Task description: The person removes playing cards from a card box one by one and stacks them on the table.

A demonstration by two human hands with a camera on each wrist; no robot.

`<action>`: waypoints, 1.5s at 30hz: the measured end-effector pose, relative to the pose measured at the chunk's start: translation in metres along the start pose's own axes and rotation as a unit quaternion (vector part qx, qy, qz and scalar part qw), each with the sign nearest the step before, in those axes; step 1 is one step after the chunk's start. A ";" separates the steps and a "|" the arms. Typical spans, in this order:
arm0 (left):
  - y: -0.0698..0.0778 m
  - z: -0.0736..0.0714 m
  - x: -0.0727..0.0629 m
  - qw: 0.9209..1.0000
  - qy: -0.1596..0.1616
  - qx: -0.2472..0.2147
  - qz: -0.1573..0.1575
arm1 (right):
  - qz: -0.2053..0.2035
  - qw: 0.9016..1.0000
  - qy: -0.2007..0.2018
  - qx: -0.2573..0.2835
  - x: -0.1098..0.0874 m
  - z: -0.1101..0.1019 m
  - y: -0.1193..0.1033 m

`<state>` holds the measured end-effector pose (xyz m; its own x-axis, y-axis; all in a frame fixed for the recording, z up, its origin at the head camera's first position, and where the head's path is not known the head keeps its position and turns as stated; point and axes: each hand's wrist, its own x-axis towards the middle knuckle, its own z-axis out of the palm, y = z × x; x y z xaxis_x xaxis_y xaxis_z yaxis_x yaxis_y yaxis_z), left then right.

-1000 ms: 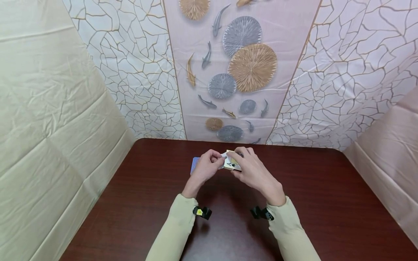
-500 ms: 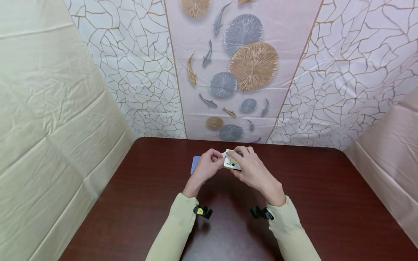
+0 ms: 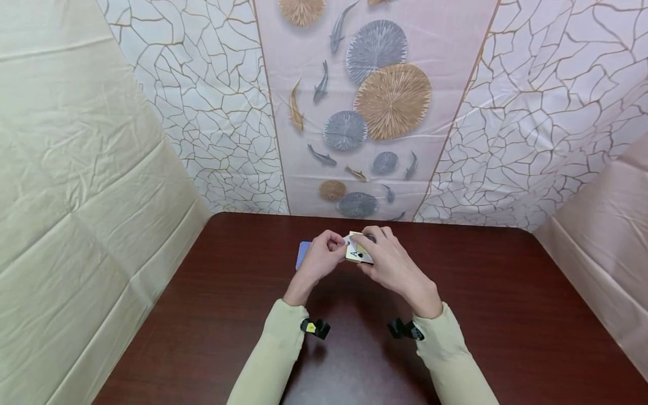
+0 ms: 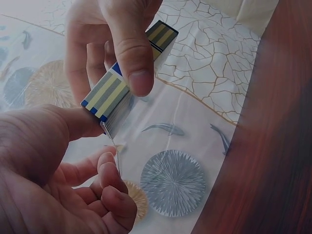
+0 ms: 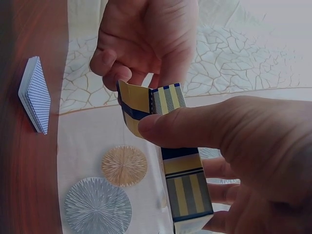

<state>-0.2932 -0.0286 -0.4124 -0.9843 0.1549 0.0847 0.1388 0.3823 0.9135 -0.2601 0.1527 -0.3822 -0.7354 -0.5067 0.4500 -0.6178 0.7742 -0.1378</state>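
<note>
My right hand [image 3: 394, 263] grips a playing-card box [image 3: 353, 253], with an ace of spades printed on its face. Striped yellow, grey and blue edges of the box [image 4: 104, 96] show in the left wrist view, the right thumb lying across them. A bent yellow-and-blue lid flap [image 5: 137, 95] stands out from the box's end. At that end, the fingertips of my left hand [image 3: 319, 259] pinch the flap's edge. Beyond the left hand, a stack of blue-backed playing cards [image 3: 302, 253] lies on the table, partly hidden by that hand in the head view.
The dark reddish-brown table [image 3: 228, 315] ends at a patterned cloth backdrop [image 3: 344, 132] with lily pads and fish. Cream cloth [image 3: 91, 185] hangs on the left side. Black straps [image 3: 314, 328] sit on both sleeves.
The card box has edged slightly left towards the left fingertips, so less of the flap shows between them in the head view. The card stack has stayed put.
</note>
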 end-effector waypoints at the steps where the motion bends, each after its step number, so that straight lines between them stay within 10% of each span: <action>1: 0.001 0.000 0.000 1.000 0.000 0.001 0.000 | 0.001 1.000 -0.001 0.001 0.000 0.000 0.000; 45: 0.006 -0.012 -0.002 0.986 -0.047 -0.150 -0.056 | 0.000 1.000 0.006 -0.003 -0.002 -0.002 0.001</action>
<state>-0.2912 -0.0377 -0.4022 -0.9752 0.2160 -0.0487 -0.0237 0.1170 0.9929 -0.2590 0.1547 -0.3817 -0.7321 -0.5026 0.4599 -0.6163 0.7763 -0.1327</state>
